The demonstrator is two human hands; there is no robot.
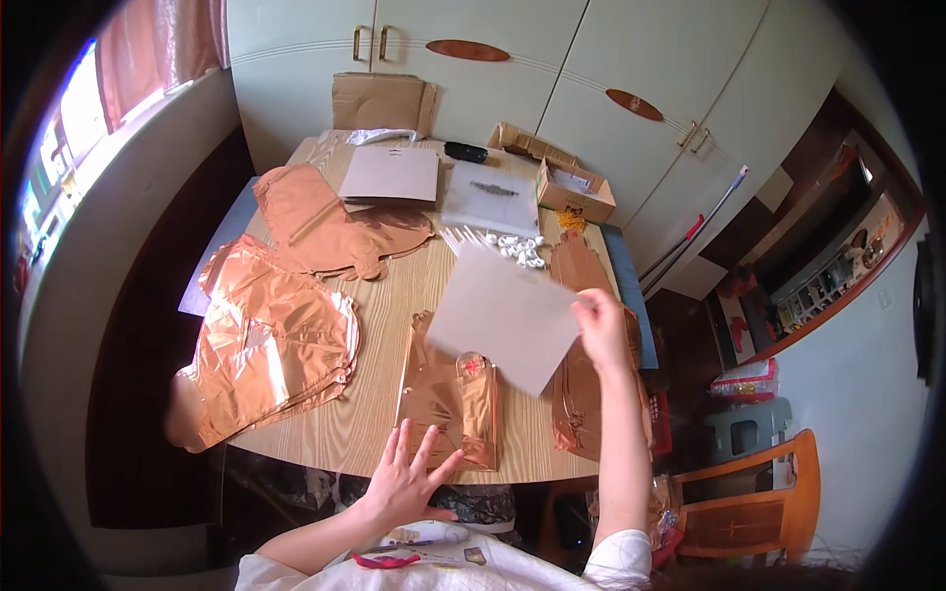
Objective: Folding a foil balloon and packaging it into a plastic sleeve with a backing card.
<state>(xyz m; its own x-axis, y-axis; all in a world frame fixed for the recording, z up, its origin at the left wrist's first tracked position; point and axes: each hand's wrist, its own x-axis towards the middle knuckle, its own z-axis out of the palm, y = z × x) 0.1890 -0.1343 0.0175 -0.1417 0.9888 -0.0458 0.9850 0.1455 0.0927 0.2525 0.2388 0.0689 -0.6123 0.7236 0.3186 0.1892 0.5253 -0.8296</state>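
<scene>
My right hand (603,330) pinches the right edge of a grey-white card sheet (507,320), which is held tilted above the table. Below it, near the table's front edge, lies a folded copper-coloured foil balloon (434,394) with a small red mark on it. My left hand (419,478) rests at the front end of that foil with its fingers spread, holding nothing. The card covers part of the table and the far end of the folded foil.
Flat foil balloons (271,340) are stacked at the left, with more copper foil shapes (320,227) behind. White plastic sticks and cups (520,249), a clear bag (483,197), a card stack (391,174) and an open box (576,189) stand farther back. A wooden chair (749,502) is at right.
</scene>
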